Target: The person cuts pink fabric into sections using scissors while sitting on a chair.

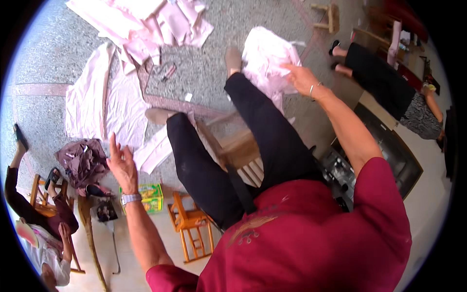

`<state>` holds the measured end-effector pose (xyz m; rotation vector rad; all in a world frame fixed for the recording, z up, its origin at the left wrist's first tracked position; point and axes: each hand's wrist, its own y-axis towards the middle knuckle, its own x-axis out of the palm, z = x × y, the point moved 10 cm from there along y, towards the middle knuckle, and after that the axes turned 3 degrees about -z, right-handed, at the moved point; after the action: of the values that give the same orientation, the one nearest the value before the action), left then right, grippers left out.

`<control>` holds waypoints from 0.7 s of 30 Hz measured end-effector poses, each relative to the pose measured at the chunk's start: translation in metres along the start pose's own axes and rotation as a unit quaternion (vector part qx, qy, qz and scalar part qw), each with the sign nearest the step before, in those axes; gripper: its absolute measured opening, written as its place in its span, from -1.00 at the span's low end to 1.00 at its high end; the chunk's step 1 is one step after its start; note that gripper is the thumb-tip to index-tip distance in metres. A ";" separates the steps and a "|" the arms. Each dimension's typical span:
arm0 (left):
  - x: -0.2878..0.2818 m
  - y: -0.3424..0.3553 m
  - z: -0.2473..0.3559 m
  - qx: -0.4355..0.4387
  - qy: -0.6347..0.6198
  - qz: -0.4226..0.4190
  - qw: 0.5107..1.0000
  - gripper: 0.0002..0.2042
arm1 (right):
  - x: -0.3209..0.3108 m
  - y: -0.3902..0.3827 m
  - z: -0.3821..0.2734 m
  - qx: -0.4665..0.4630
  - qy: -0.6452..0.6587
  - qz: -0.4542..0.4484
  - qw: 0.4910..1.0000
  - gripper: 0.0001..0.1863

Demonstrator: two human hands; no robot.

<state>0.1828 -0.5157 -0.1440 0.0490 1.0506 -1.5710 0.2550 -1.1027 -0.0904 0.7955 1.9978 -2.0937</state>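
Observation:
My left hand (121, 168) is raised with its fingers apart and nothing in it, a metal-banded watch (131, 198) on its wrist. Below it in the picture stands a green and yellow box (151, 197). To its left lies a crumpled dark brown cloth (82, 163). My right hand (304, 80) has its fingers stretched out and looks empty, with a bangle (312, 90) at the wrist. Just past its fingertips is a bunched pale pink cloth (265, 53); whether they touch cannot be told. Pale pink fabric (124, 104) lies spread on the floor beyond my left hand.
More pink fabric (170, 22) is heaped at the far left. A small wooden stool (192, 219) stands by my left leg, another (328, 17) at the far right. One person (48, 233) sits at left beside a long stick (87, 233); another (384, 80) stands at right.

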 end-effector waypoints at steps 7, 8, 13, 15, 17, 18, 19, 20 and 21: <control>0.105 -0.054 0.045 0.001 0.182 -0.068 0.981 -0.35 | 0.054 -0.006 0.009 -0.139 0.047 0.082 0.986 -0.43; 0.124 -0.065 0.051 -0.002 0.194 -0.106 0.975 -0.34 | 0.063 -0.006 0.001 -0.151 0.045 0.083 0.984 -0.44; 0.181 -0.090 0.064 0.031 0.281 -0.231 0.931 -0.19 | 0.078 0.005 -0.024 -0.198 -0.123 0.131 0.964 -0.45; 0.175 -0.071 0.059 0.003 0.289 -0.208 0.934 -0.16 | 0.064 0.014 -0.017 -0.198 -0.097 0.163 0.962 -0.44; 0.173 -0.064 0.032 -0.076 0.262 -0.210 0.939 -0.18 | 0.052 0.014 -0.010 -0.188 -0.098 0.182 0.960 -0.43; 0.170 -0.058 0.032 -0.054 0.295 -0.197 0.933 -0.20 | 0.048 0.017 -0.012 -0.196 -0.093 0.190 0.957 -0.43; 0.167 -0.054 0.026 -0.053 0.299 -0.191 0.933 -0.21 | 0.045 0.020 -0.013 -0.200 -0.088 0.198 0.955 -0.44; 0.163 -0.052 0.026 -0.055 0.295 -0.177 0.937 -0.21 | 0.042 0.022 -0.015 -0.204 -0.082 0.207 0.953 -0.44; 0.158 -0.049 0.028 -0.059 0.291 -0.164 0.941 -0.22 | 0.039 0.024 -0.015 -0.208 -0.077 0.213 0.952 -0.44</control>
<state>0.1074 -0.6598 -0.1865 0.2848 1.6833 -1.8412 0.2370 -1.0813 -0.1295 0.8550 1.8776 -1.3907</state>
